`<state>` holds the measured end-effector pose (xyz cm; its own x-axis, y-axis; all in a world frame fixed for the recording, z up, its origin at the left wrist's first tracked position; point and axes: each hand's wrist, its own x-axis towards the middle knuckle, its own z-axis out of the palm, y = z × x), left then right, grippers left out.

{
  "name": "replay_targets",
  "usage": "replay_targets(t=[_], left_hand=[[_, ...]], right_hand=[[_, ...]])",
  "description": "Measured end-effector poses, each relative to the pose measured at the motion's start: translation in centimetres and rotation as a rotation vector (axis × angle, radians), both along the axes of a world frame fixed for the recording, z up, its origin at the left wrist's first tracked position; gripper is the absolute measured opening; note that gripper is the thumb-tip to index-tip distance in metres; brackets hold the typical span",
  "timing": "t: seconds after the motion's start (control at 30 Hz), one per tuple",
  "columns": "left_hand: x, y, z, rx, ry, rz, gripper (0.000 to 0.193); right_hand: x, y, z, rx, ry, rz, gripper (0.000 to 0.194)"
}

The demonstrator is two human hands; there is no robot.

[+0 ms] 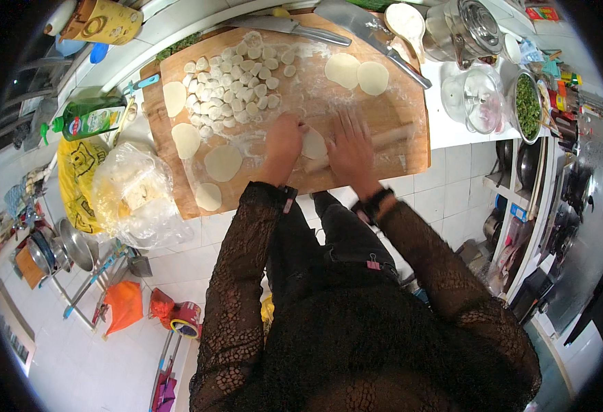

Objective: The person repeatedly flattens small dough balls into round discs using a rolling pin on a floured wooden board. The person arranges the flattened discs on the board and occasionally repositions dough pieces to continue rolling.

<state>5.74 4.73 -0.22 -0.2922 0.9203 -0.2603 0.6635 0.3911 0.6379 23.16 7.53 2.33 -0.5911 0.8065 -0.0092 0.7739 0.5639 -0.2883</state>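
My left hand (284, 143) pinches the left edge of a thin dough round (313, 144) on the wooden board (402, 110). Across a wooden rolling pin (393, 137) lies my right hand (354, 149), its fingers stretched and blurred. One end of the pin shows at the lower edge of that round, the other sticks out to the right. A heap of small floured dough pieces (229, 85) covers the board's upper left. Flattened rounds lie at the left, including one dough wrapper (223, 163) near my left wrist. Two overlapping wrappers (372, 78) sit at the upper right.
A knife (301, 31) and a cleaver (368, 38) lie along the board's far edge. At right stand a flour scoop (404, 23), a steel pot (458, 31), glass lids (479, 98) and a bowl of chopped greens (528, 105). A plastic bag (136, 201) of dough sits left.
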Motion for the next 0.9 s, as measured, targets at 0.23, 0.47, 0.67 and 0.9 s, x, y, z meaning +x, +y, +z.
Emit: replay_targets(t=[0.23, 0.47, 0.67, 0.9], left_hand=[[-0.2, -1.4, 1.2, -0.148, -0.063, -0.155, 0.024], [-0.3, -0.1, 0.8, -0.139, -0.029, 0.008, 0.023], [-0.1, -1.6, 0.2, -0.200, -0.108, -0.100, 0.022], [-0.4, -0.1, 0.6, -0.043, -0.020, -0.064, 0.023]], right_hand=[[-2.1, 2.6, -1.9, 0.039, 0.110, 0.025, 0.059], [0.9, -0.9, -1.2, 0.008, 0.052, 0.015, 0.057], [0.3, 0.1, -3.0, 0.026, 0.098, 0.022, 0.057], [-1.6, 1.3, -0.7, 0.048, 0.081, -0.005, 0.059]])
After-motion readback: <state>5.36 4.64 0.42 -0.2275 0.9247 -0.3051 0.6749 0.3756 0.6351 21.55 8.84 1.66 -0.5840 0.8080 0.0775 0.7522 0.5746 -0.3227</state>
